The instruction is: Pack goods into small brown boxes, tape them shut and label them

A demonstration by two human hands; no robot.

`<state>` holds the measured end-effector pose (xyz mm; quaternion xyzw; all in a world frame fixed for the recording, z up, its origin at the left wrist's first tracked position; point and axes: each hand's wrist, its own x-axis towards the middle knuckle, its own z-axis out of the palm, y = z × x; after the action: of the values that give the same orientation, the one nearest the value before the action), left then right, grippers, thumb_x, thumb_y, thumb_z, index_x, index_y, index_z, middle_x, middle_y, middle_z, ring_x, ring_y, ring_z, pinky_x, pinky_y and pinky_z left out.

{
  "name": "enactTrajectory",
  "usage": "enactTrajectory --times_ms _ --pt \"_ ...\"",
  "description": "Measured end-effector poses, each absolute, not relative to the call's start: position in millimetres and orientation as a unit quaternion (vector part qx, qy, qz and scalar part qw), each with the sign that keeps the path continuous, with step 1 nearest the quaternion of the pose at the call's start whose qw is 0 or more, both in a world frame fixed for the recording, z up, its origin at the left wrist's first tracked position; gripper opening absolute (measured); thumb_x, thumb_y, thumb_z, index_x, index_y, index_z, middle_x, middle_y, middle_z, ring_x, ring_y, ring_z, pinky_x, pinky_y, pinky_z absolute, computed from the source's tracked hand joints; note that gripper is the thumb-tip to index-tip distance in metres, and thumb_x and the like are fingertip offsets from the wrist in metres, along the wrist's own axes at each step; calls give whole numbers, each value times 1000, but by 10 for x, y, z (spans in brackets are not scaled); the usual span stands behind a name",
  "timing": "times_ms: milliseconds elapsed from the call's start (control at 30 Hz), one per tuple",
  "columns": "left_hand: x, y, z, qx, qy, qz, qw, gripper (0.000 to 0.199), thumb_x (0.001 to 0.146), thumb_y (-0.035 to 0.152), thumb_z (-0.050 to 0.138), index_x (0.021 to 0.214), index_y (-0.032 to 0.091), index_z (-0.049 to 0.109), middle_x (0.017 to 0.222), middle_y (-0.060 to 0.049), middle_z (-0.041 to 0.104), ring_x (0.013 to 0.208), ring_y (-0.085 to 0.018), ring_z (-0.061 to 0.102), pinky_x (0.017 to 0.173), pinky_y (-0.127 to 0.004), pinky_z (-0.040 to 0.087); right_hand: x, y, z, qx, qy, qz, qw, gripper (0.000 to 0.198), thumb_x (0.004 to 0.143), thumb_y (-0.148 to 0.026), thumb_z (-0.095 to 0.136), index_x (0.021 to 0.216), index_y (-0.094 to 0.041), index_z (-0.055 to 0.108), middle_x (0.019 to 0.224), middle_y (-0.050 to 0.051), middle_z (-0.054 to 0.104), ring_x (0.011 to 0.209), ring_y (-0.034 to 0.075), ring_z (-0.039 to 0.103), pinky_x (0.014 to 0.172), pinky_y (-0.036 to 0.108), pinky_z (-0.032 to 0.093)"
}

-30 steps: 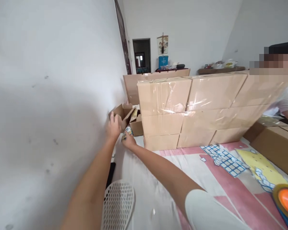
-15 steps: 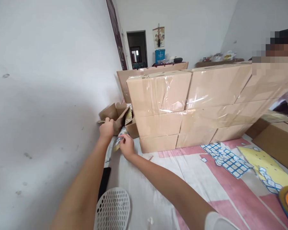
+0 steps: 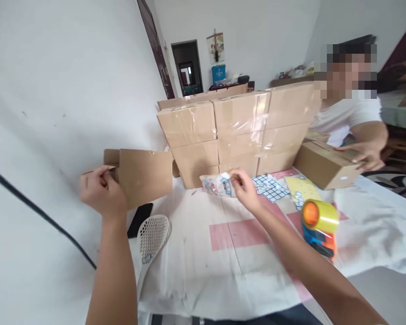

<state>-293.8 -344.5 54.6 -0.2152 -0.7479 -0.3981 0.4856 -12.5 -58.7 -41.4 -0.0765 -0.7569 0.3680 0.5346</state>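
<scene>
My left hand [image 3: 103,192] is closed on the edge of an opened cardboard box [image 3: 147,174], raised at the left beside the wall. The box's far side and inside are mostly hidden. Between the fingertips of my right hand [image 3: 245,189] is a small clear plastic bag [image 3: 216,186] with coloured printing or contents that I cannot make out. It hangs over the table in front of a wall of taped cardboard boxes [image 3: 238,146]. Just beyond my right hand lie sheets of blue-edged labels [image 3: 272,187].
A white fly swatter [image 3: 152,239] and a flat black object [image 3: 140,219] lie at the left. To the right are a yellow sheet [image 3: 304,187] and a tape dispenser [image 3: 321,225]. Across the table, a person's hand [image 3: 367,155] touches a closed cardboard box [image 3: 328,164].
My left hand has pulled the opened box leftward and nearer, out from beside the stack. My right hand has carried the plastic bag right. The view has turned right, showing more of the other person.
</scene>
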Motion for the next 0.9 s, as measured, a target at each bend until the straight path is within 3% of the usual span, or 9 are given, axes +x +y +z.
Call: enactTrajectory --times_ms 100,200,400,600,800,900 --pt "-2480 -3635 316 -220 -696 -459 507 19 90 12 58 99 10 74 72 1 44 75 -17 45 84 -33 47 615 -479 -188 -113 -690 335 632 15 92 -18 57 105 -24 61 89 0 61 76 16 58 68 28 47" --pt "-2037 -3703 42 -165 -662 -549 483 15 88 12 61 96 10 74 69 4 41 72 -15 42 84 -33 46 1156 -482 151 -89 -617 309 718 19 89 -18 64 106 -26 59 94 0 58 81 15 58 70 27 48" --pt "-1055 -3393 -578 -103 -622 -678 379 16 87 21 62 98 13 71 69 5 47 63 -12 41 64 -29 40 1449 -827 758 -9 -618 305 725 22 93 -30 66 112 -30 56 105 3 57 94 19 61 81 32 54" --pt "-402 -2979 -1206 -179 -620 -719 260 18 88 31 61 94 17 70 66 6 46 61 -12 45 62 -28 43 1143 -1185 687 7 -744 362 562 32 97 -20 53 129 -27 57 122 7 64 98 19 62 86 34 56" --pt "-471 -3043 -1497 -217 -632 -713 210 16 80 28 61 92 19 66 66 7 45 61 -12 45 67 -29 47 1169 -1196 149 4 -941 294 168 53 82 1 53 128 -19 69 125 10 71 118 25 65 105 44 51" --pt "-518 -3109 -1559 -220 -633 -715 197 16 78 27 62 92 19 65 71 6 49 65 -12 49 73 -32 50 1416 -1175 64 -31 -953 246 172 47 82 -4 61 123 -22 73 127 12 70 121 31 64 103 50 53"
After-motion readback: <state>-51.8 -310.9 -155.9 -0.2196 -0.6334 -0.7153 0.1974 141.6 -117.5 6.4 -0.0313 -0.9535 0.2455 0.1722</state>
